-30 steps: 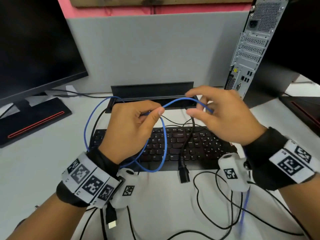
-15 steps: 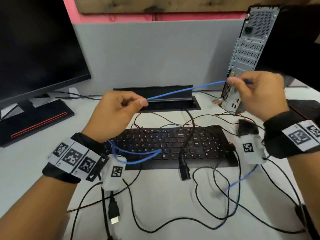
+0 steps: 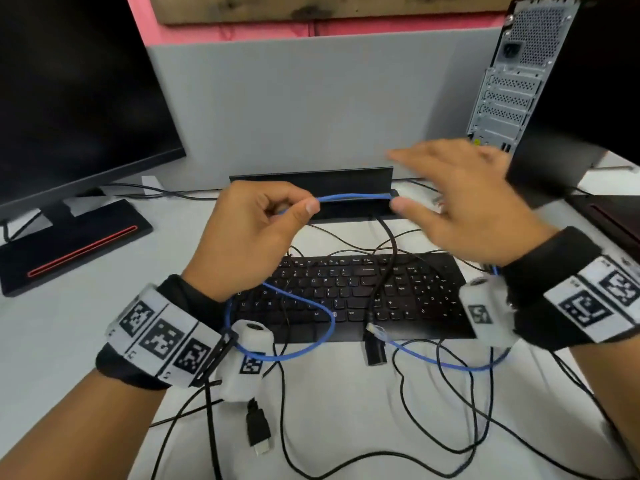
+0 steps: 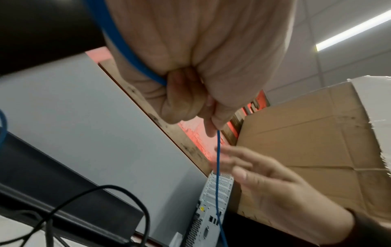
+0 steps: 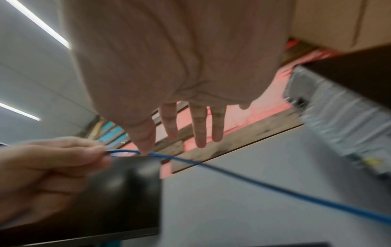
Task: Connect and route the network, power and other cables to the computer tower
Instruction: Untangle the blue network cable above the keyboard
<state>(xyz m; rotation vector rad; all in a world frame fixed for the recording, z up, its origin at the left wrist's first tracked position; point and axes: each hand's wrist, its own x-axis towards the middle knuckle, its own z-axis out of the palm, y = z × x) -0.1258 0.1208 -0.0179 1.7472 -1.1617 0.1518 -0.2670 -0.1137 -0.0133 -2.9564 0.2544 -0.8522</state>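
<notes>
head view: left hand [image 3: 249, 237] pinches blue cable [image 3: 353, 197]; blurred right hand [image 3: 460, 202] seemingly splayed, holding nothing.

Desk surface [image 3: 69, 341], white.
On it: black keyboard [image 3: 363, 296], monitor base [image 3: 69, 244], loose black cables [image 3: 415, 427], blue cable [image 3: 311, 341].

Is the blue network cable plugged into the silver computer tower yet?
Not plugged in. The blue network cable's clear connector lies loose by the black keyboard, away from the silver computer tower.
</notes>
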